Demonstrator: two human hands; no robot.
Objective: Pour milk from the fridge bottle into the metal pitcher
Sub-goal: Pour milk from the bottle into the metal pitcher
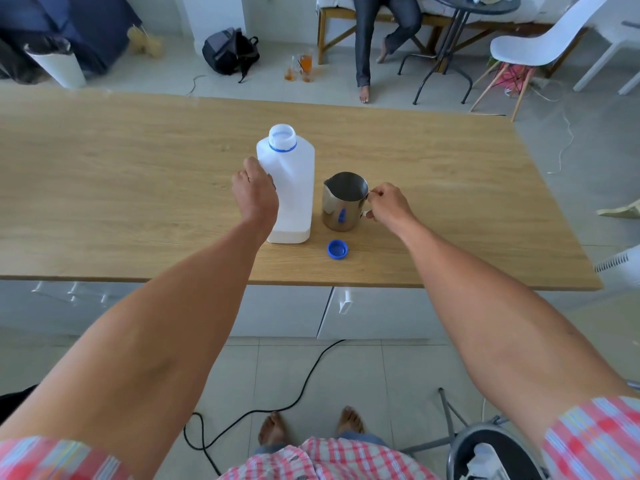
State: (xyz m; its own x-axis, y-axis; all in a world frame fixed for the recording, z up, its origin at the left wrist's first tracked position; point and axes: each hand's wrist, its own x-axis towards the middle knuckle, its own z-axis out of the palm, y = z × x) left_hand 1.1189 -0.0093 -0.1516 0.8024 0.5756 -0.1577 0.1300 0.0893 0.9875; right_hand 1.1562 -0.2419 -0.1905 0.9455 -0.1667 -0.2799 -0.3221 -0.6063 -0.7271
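A white plastic milk bottle (294,181) stands upright on the wooden table (138,188), uncapped, with a blue ring at its neck and a low layer of milk at the bottom. My left hand (254,194) is wrapped around its left side at the handle. Just right of it stands the shiny metal pitcher (341,207), spout turned toward the bottle. My right hand (389,206) pinches the pitcher's handle on its right side. The blue bottle cap (337,249) lies open side up on the table in front of both.
Beyond the table's far edge a person sits on a wooden bench (323,29), with glasses of drink (301,67) on the floor, a backpack (230,51), a round black table (474,8) and a white chair (540,43). A black cable (304,382) runs across the floor by my feet.
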